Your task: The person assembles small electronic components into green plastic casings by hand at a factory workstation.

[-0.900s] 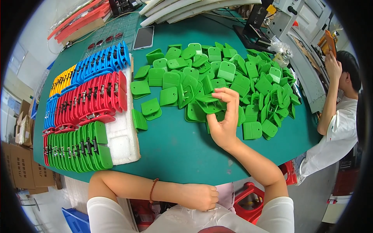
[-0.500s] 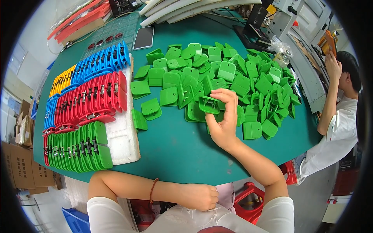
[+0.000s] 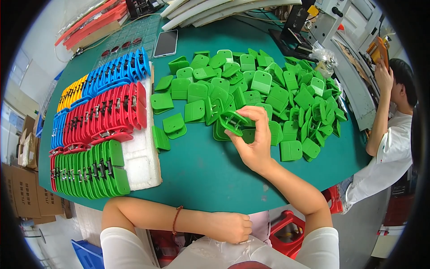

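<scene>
Only partly open, right grip [image 3: 255, 150] pinches green clip [image 3: 228, 127].

I see from afar one green clip [image 3: 233, 122], its two rounded plates standing apart, a small shiny part visible between them, held in a tilted pose, just off my view's centre toward two o'clock.

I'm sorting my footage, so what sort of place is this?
Probably a small assembly workshop: loose green clips heaped on a green worktable, coloured clips racked in rows, and another person to the right.
</scene>
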`<act>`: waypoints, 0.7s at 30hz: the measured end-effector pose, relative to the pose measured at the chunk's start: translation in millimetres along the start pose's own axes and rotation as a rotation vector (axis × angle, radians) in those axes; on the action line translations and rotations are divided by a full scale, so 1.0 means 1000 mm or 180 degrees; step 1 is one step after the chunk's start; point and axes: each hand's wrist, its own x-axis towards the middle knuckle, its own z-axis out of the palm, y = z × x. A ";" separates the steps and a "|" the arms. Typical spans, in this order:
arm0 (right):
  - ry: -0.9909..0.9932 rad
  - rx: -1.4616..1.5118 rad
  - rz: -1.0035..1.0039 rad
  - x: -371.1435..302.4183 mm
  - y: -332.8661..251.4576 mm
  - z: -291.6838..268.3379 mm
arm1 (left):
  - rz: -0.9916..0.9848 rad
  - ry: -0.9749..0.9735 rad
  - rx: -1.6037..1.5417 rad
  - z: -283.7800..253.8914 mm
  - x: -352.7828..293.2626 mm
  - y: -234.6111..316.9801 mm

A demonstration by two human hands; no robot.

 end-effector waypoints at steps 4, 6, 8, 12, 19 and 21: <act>-0.0123 -0.0270 -0.0103 0.001 -0.001 -0.003 | 0.0003 0.0026 -0.0017 0.001 0.000 0.000; -0.0178 -0.0304 -0.0218 0.000 0.002 -0.004 | 0.0002 0.0058 -0.0034 0.001 0.000 0.000; -0.0159 -0.0291 -0.0176 0.000 0.002 -0.002 | -0.0011 0.0033 -0.0027 0.000 -0.001 0.000; -0.0077 -0.0284 -0.0101 0.000 -0.002 -0.004 | 0.0011 0.0059 -0.0019 0.000 0.000 0.000; -0.0107 -0.0245 -0.0091 0.001 -0.004 -0.005 | -0.0049 0.0095 -0.0075 0.004 0.000 0.001; -0.0145 -0.0251 -0.0121 0.001 -0.005 -0.006 | -0.0036 0.0105 -0.0045 0.003 0.000 0.001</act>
